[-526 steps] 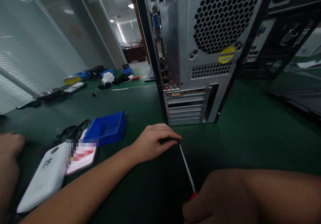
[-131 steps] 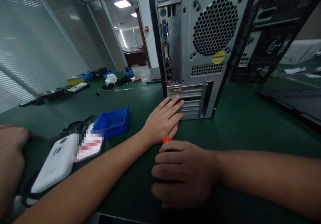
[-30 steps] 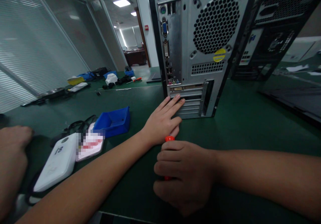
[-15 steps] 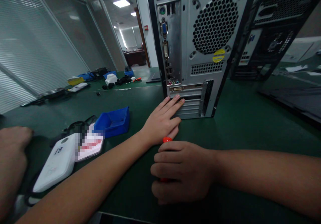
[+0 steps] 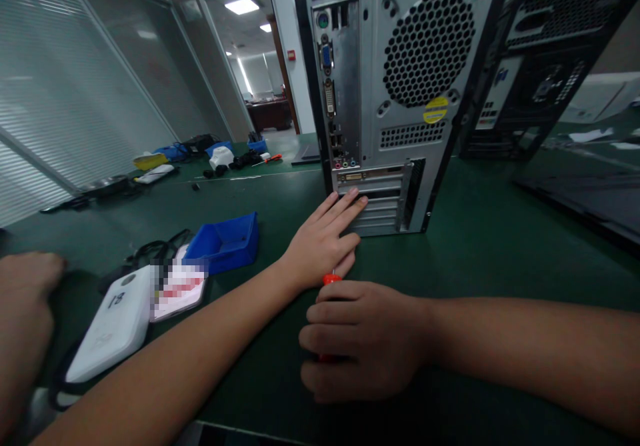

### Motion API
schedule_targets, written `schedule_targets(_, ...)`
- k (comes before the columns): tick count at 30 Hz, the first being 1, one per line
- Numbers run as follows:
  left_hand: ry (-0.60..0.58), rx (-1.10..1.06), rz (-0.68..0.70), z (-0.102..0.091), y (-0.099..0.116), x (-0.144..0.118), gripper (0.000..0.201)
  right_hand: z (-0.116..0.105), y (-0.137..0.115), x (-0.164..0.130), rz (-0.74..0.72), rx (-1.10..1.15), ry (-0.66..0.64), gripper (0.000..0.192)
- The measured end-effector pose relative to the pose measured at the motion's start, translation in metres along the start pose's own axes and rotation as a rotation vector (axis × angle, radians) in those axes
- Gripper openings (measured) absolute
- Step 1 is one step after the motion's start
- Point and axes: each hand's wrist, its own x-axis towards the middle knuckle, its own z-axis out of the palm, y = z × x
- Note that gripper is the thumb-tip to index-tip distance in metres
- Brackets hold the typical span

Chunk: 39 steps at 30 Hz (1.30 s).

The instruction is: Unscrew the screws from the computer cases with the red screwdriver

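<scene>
A silver computer case [image 5: 400, 66] stands upright on the green mat, its rear panel facing me. My left hand [image 5: 325, 239] lies flat with fingers stretched out, the fingertips pressing on the expansion slot covers [image 5: 383, 209] at the bottom of the panel. Just behind it my right hand [image 5: 360, 343] is closed in a fist around a screwdriver; only the red handle [image 5: 331, 278] shows above the fingers. The shaft and tip are hidden under my left hand.
A blue plastic bin [image 5: 225, 241], a white device [image 5: 107, 329] and black cables [image 5: 155, 253] lie to the left. Another person's hand [image 5: 23, 299] rests at the far left edge. A black open case [image 5: 545, 59] stands behind on the right. Tools clutter the far table end [image 5: 220, 156].
Over the last second my right hand has rolled slightly on the screwdriver handle. My left hand has stayed on the slot covers. Much earlier the bare shaft showed between both hands.
</scene>
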Motion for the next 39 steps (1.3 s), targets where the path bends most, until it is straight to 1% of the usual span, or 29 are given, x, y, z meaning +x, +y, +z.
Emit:
schedule_targets(13, 0.003, 0.012, 0.008, -0.0001, -0.0011, -0.0002, 0.012, -0.0002, 0.0014, 0.0008, 0.003, -0.001, 0.011, 0.018)
schedule_targets(25, 0.023, 0.005, 0.012, -0.0002, -0.0006, -0.0007, 0.012, 0.0022, -0.0003, -0.0007, 0.01, 0.013, -0.015, 0.021)
schedule_targets(30, 0.019, 0.007, 0.01, 0.0008, -0.0005, -0.0003, 0.012, 0.0006, -0.0001, 0.0002, 0.009, 0.009, 0.0, 0.021)
schedule_targets(35, 0.017, 0.005, 0.012, 0.0009, -0.0002, 0.0002, 0.013, -0.002, 0.0007, 0.0011, 0.007, -0.013, 0.043, 0.021)
schedule_targets(39, 0.001, 0.004, 0.0, -0.0002, 0.0011, 0.0003, 0.013, -0.0034, -0.0003, 0.0025, -0.033, -0.059, 0.148, 0.015)
